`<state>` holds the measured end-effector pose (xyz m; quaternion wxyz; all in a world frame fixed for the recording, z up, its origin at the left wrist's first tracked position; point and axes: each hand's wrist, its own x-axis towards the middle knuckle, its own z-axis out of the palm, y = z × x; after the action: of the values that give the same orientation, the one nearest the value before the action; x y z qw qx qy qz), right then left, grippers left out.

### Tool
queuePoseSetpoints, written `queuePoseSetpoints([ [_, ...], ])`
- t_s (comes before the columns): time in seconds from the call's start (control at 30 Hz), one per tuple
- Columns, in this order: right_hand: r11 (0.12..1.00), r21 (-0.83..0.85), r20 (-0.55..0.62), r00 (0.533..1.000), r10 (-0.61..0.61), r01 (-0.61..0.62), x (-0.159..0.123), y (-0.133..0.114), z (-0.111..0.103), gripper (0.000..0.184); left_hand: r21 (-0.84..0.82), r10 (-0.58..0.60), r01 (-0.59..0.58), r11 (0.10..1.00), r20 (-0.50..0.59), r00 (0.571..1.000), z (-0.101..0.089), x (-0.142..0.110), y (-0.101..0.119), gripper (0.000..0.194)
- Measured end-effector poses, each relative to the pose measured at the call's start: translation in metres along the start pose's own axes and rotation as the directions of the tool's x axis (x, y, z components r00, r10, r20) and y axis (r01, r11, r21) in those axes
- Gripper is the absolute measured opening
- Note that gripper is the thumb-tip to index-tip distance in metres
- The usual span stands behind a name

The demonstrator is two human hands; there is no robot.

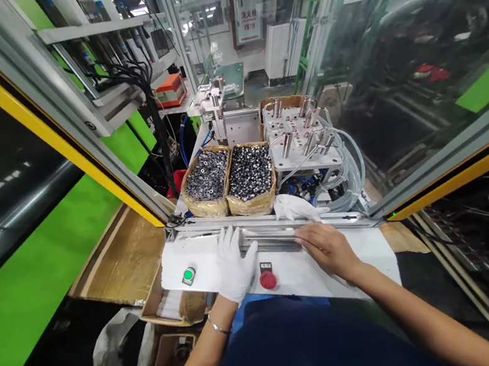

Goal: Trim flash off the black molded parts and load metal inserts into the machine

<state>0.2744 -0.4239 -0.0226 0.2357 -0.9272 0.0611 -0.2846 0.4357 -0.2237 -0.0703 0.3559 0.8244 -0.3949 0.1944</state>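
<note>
My left hand (235,266), in a white glove, lies over the white bench top (204,253) with its fingers spread and thumb pointing right. Bare, with its fingers curled together, my right hand (329,250) is at the right end of a shiny, thin strip-like thing (270,236) along the bench's back edge. What its fingertips pinch, if anything, cannot be made out. Just beyond them a loose white glove (296,205) rests by the metal rail. Between my hands, nearer to me, sits a red push button (268,280); a green button (189,275) is left of my gloved hand.
Behind the rail stand two taped boxes of small metal parts, a left box (206,207) and a right box (251,207). Right of them is a fixture plate (306,156) with upright pins and clear hoses (356,157). Yellow-edged frame posts (135,205) flank the opening.
</note>
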Motion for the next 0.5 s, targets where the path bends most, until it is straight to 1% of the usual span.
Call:
queuePoseSetpoints([
  [0.07,0.973,0.168,0.009,0.987,0.158,-0.157,0.011,-0.001,-0.015,0.029,0.001,0.021,-0.021,1.000,-0.055,0.998,0.003,-0.002,0.000,0.053],
  [0.1,0.935,0.252,0.039,0.968,0.248,-0.249,0.017,0.000,-0.023,0.032,-0.002,0.022,-0.022,1.000,-0.078,0.997,0.003,-0.003,0.000,0.053],
  [0.17,0.816,0.394,0.136,0.905,0.404,-0.423,0.033,0.001,-0.038,0.039,-0.018,0.003,-0.005,1.000,-0.104,0.995,0.003,-0.006,0.000,0.053],
  [0.2,0.752,0.449,0.188,0.873,0.449,-0.483,0.042,0.000,-0.045,0.044,-0.033,-0.011,0.008,0.999,-0.110,0.994,0.003,-0.007,0.000,0.052],
  [0.23,0.700,0.490,0.229,0.852,0.472,-0.519,0.052,-0.001,-0.053,0.049,-0.051,-0.031,0.025,0.998,-0.113,0.993,0.002,-0.009,0.000,0.050],
  [0.27,0.671,0.516,0.257,0.843,0.472,-0.533,0.063,-0.005,-0.060,0.052,-0.073,-0.058,0.050,0.996,-0.113,0.992,0.002,-0.011,0.000,0.048],
  [0.3,0.668,0.523,0.277,0.847,0.453,-0.529,0.075,-0.011,-0.068,0.055,-0.099,-0.092,0.081,0.992,-0.107,0.990,0.002,-0.012,0.000,0.046],
  [0.33,0.694,0.511,0.284,0.862,0.420,-0.507,0.088,-0.019,-0.075,0.055,-0.128,-0.127,0.114,0.985,-0.099,0.987,0.002,-0.013,-0.001,0.045],
  [0.4,0.809,0.436,0.238,0.918,0.318,-0.394,0.121,-0.043,-0.089,0.048,-0.189,-0.199,0.181,0.965,-0.080,0.977,0.002,-0.015,-0.001,0.041],
  [0.43,0.877,0.371,0.174,0.951,0.255,-0.304,0.141,-0.056,-0.095,0.041,-0.217,-0.222,0.200,0.955,-0.081,0.972,0.003,-0.015,-0.002,0.039],
  [0.47,0.937,0.290,0.081,0.980,0.180,-0.196,0.163,-0.070,-0.099,0.035,-0.243,-0.231,0.203,0.948,-0.090,0.969,0.003,-0.015,-0.003,0.038],
  [0.5,0.979,0.186,-0.021,0.995,0.093,-0.087,0.188,-0.083,-0.102,0.029,-0.264,-0.230,0.197,0.944,-0.102,0.968,0.003,-0.016,-0.004,0.036],
])
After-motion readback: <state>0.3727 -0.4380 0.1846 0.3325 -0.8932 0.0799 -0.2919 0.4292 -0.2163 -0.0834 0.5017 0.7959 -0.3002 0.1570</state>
